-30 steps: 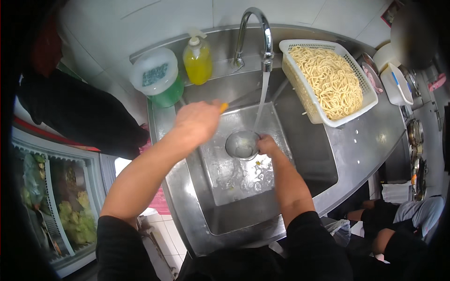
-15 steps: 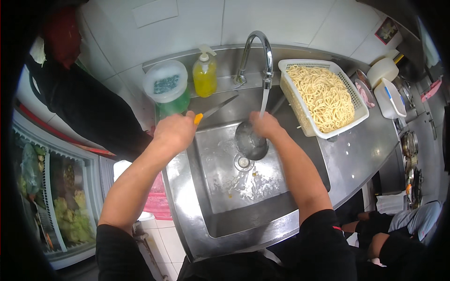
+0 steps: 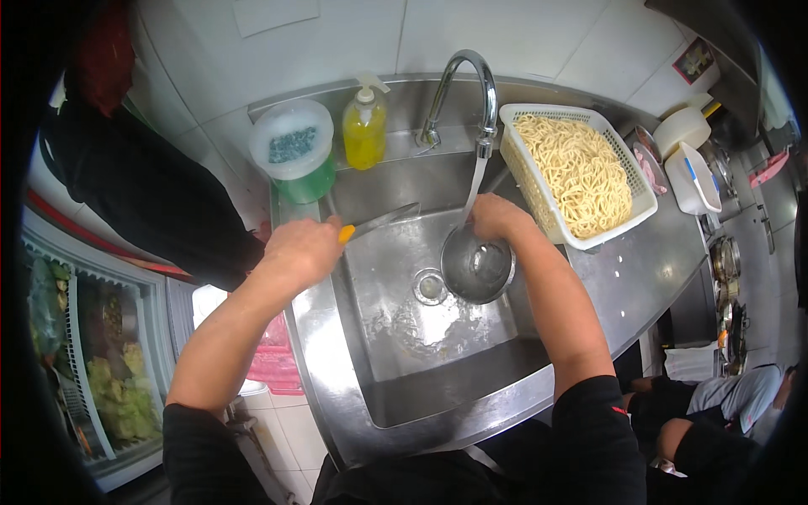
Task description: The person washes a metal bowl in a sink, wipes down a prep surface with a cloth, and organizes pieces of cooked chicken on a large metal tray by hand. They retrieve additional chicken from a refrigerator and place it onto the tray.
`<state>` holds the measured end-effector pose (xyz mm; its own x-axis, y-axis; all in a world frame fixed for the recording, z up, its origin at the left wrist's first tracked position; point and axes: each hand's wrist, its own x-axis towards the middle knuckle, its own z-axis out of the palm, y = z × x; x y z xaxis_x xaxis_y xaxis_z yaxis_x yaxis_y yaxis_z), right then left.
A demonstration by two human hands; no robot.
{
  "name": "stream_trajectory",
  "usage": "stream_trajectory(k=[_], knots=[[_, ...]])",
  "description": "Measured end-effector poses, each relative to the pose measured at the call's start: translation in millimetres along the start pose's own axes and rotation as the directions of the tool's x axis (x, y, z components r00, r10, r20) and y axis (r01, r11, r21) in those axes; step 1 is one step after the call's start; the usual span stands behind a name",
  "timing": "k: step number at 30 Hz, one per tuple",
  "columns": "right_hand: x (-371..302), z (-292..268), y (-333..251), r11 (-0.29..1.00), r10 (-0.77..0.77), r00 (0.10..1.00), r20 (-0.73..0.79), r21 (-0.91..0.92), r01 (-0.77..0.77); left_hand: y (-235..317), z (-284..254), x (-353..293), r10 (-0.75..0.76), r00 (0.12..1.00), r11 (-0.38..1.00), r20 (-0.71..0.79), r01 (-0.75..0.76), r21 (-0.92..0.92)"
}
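Note:
My left hand (image 3: 305, 251) is closed round the orange handle of a knife (image 3: 385, 219), whose blade points right over the sink's left side. With my right hand (image 3: 498, 217) I grip the far rim of a round metal bowl (image 3: 478, 271). Water from the curved faucet (image 3: 486, 126) runs down by my right fingers, toward the bowl. The bowl is tilted inside the steel sink (image 3: 396, 295), just right of the drain (image 3: 430, 287). Some water shows in it.
A green tub with a white upper part (image 3: 293, 151) and a yellow soap bottle (image 3: 364, 130) stand behind the sink. Right of it is a white basket (image 3: 648, 206) of noodles (image 3: 576, 172). An open chilled cabinet (image 3: 160, 337) lies left. Other people are at both sides.
The bowl has moved right and slightly nearer, uncovering the drain. My left hand and the knife have come down a little, and the blade lies flatter.

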<state>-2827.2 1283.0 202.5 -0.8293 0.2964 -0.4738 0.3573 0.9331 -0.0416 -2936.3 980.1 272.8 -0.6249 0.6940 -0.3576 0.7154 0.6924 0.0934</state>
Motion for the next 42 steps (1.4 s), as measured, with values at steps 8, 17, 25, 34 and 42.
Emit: stream_trajectory(k=[8,17,25,34,42], knots=[[39.7,-17.1,-24.8,0.943,-0.325,0.718,-0.616,-0.156,0.294,-10.4,21.0,-7.3,0.103,0.994,0.994,-0.026,-0.102,0.039],[134.4,-23.6,-56.6,0.951,-0.198,0.836,-0.511,0.108,0.291,-1.5,38.1,-41.5,0.173,0.983,0.985,0.06,-0.173,-0.004],[128.7,0.2,15.2,-0.238,0.26,0.902,-0.344,0.883,0.405,1.3,25.2,-60.3,0.268,0.962,0.963,0.051,-0.269,0.016],[-33.3,97.7,11.8,0.772,0.524,0.397,-0.754,0.617,0.154,-7.8,-8.1,-63.2,0.242,0.957,0.879,-0.161,-0.147,0.453],[-162.4,161.3,-23.5,0.661,0.703,0.33,-0.63,0.75,0.024,-14.7,-64.0,-51.7,0.529,0.816,0.803,-0.233,-0.392,0.449]])
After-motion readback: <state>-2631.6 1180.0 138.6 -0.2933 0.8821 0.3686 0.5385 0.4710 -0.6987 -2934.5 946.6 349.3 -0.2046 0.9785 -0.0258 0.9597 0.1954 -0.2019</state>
